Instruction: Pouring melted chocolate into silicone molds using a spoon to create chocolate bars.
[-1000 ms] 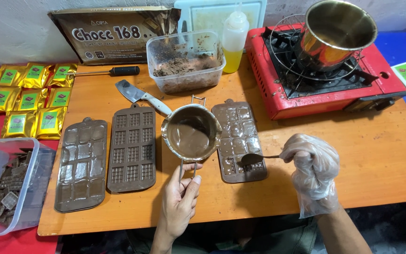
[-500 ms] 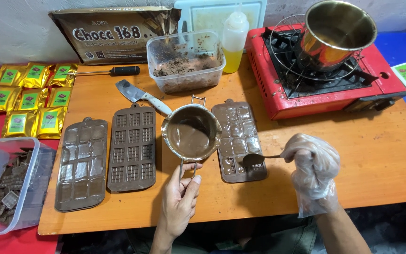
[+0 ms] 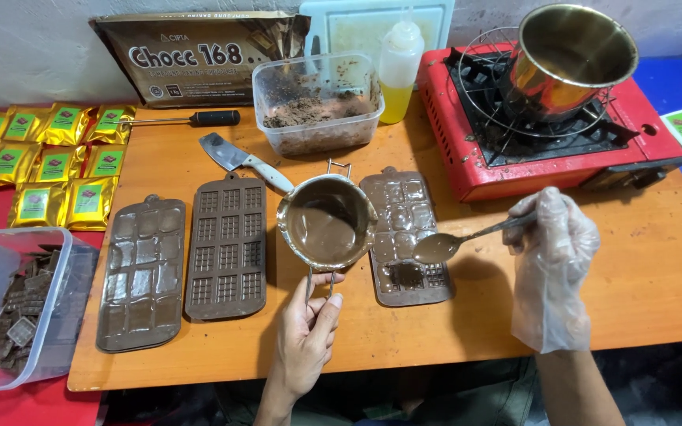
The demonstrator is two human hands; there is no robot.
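My left hand (image 3: 305,335) pinches the wire handle of the small steel melting pot of brown chocolate (image 3: 327,222), fingers closed around it. My gloved right hand (image 3: 552,260) grips a metal spoon (image 3: 451,243), its loaded bowl over the brown plastic bar mould (image 3: 406,237) just beyond. Best practice: keep the pot level and tip the spoon slowly, low over each cavity.

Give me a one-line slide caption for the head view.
Left hand holds a melted-chocolate pot while gloved right hand carries a spoon over a mould.
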